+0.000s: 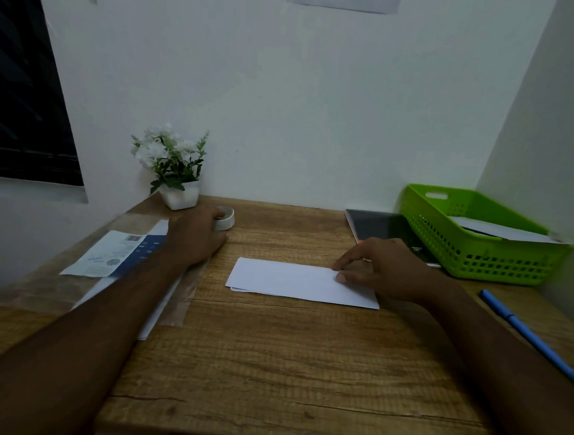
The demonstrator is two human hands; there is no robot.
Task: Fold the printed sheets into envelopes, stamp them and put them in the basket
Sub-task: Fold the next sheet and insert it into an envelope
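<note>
Head view shows the job partway through one more piece. A folded sheet (291, 281) lies flat in the middle of the tabletop (283, 371), already shaped like an envelope, with a second edge peeking out under its left end. The right hand (381, 266) rests on its right end, fingers loose and nearly straight, thumb and forefinger tip pressing the paper down and gripping nothing.

The left hand (196, 236) is out at the small round white stamp (228, 218), just in front of the plant (170, 160). Its fingers are curled over the near side of the stamp, and it looks to be taking hold, though the grip itself is partly hidden.

At the far right, the green basket (501, 265) already holds at least one pale envelope (504, 231), so some of the work is finished. I cannot tell how many are in it. At the left edge, a clear pack (117, 255) holds more printed sheets.

My reading is that folding is done for this piece, while stamping and the drop into the basket are left. After that, the sheets in the pack need the same steps.
</note>
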